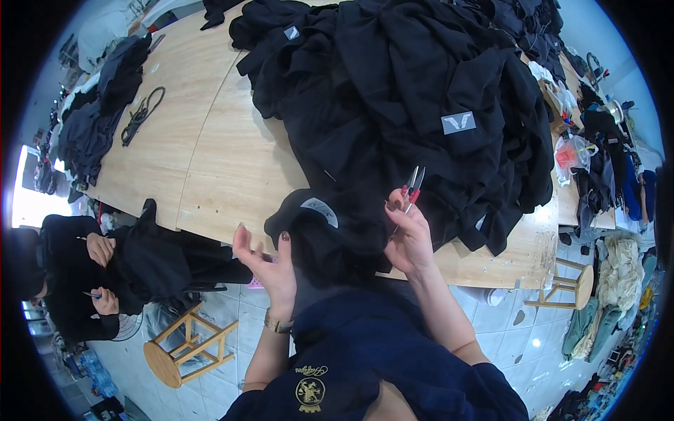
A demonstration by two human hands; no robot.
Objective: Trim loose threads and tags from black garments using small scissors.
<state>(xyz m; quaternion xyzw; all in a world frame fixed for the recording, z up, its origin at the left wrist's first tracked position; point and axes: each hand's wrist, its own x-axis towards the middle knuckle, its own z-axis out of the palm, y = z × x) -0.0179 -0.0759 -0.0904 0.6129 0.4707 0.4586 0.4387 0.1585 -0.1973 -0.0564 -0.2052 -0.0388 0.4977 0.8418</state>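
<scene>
Over at the far left, well away from the black garment (pixel 330 235), another person in black sits below the table (pixel 210 161) edge with both hands busy on dark cloth, and a wooden stool (pixel 184 344) stands on the tiles just beside them. On the table top to the upper left of the garment lies a coiled black cord (pixel 142 112) next to a smaller heap of dark clothes (pixel 98 119). The left hand (pixel 270 263) is spread, fingers loosely apart, touching the garment's left side. The garment itself hangs over the near table edge, between the two hands, with a curved grey label (pixel 321 208) showing on top. It looks soft, limp and light, likely to sag and slide unless it is gathered, so I judge the firmer seam near the label the better place to hold. The right hand (pixel 407 235), at the garment's right, pinches small red-handled thread snips (pixel 414 184) with blades pointing up. Behind the garment a big pile of black clothes (pixel 421 105) crowds the table and could snag or hide it. Far to the garment's right stand a second stool (pixel 569 284) and a red plastic bag (pixel 572 153).
</scene>
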